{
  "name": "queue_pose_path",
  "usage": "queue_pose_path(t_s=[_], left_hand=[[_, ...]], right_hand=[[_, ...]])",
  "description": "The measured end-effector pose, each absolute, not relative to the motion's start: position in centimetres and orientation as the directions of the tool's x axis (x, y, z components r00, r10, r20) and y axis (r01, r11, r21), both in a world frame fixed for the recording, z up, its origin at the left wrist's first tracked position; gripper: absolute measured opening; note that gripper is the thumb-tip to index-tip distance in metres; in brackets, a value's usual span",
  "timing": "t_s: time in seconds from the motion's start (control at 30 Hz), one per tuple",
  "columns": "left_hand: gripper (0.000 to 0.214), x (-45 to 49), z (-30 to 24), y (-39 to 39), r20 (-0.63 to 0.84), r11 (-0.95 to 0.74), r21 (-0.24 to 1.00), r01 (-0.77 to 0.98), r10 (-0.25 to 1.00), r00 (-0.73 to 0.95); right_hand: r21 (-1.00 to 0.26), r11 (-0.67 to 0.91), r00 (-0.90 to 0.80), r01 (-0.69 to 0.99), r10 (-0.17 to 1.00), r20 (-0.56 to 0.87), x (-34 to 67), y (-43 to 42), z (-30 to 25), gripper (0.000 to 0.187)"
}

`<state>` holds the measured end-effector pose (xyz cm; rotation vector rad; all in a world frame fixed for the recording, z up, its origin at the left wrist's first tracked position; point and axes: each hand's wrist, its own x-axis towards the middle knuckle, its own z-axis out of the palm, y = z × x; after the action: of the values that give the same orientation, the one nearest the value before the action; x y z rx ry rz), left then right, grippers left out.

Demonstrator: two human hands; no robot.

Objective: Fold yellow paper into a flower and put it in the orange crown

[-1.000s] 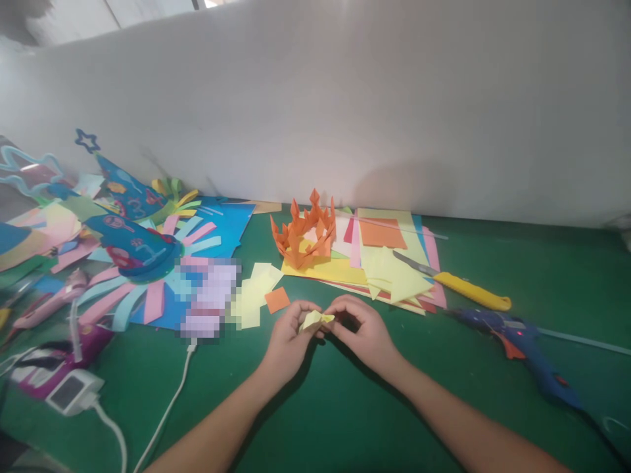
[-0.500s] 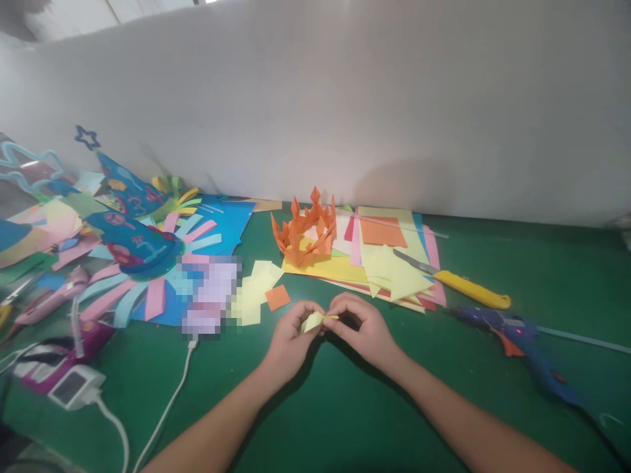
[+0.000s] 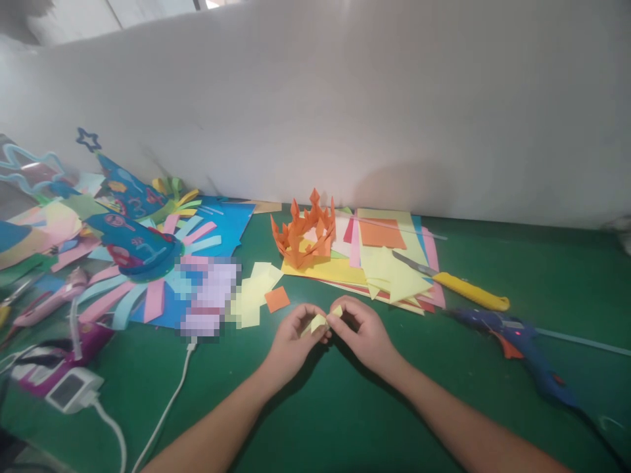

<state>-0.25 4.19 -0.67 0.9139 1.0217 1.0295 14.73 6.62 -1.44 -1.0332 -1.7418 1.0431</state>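
Your left hand (image 3: 292, 338) pinches a folded pale-yellow paper (image 3: 319, 322), with the orange crown (image 3: 296, 253) standing beyond; your right hand (image 3: 363, 330), just beside your left, grips the paper's other end. Farther right lie the yellow-handled knife (image 3: 470, 290), then the blue glue gun (image 3: 535, 351).

A pale grey-white wall (image 3: 444, 98), its upper edge sloping up from the left, stands behind a glossy green tabletop (image 3: 552, 263), with a bright patch of light (image 3: 213, 4) at the top and soft shadow low on the wall.
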Motion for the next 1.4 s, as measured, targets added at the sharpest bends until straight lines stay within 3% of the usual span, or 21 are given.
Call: queue_pose_path(t_s=[0.27,0.6,0.8,1.13,1.4], left_hand=[[0.025,-0.2,-1.1,4.2,-0.197,0.214,0.969,-0.122,0.971,0.135],[0.024,-0.1,-0.8,4.2,-0.169,0.184,0.979,-0.091,0.974,0.154],[0.018,-0.3,-1.1,4.4,-0.199,0.218,0.969,-0.114,0.967,0.158],[0.013,-0.8,-1.0,4.5,-0.206,0.217,0.974,-0.063,0.967,0.152],[0.013,-0.8,-1.4,4.5,-0.160,0.163,0.987,-0.008,0.972,0.173]], right_hand=[[-0.924,0.296,-0.345,0.242,0.916,0.203,14.9,6.8,-1.4,0.029],[-0.896,0.272,-0.238,0.351,0.951,0.195,14.7,6.7,-1.9,0.034],[-0.921,0.253,-0.261,0.296,0.949,0.176,14.8,6.9,-1.7,0.037],[-0.986,0.118,-0.284,0.117,0.955,0.081,14.9,6.9,-1.4,0.023],[-0.997,0.015,-0.263,0.079,0.965,-0.006,14.9,6.9,-2.3,0.030]])
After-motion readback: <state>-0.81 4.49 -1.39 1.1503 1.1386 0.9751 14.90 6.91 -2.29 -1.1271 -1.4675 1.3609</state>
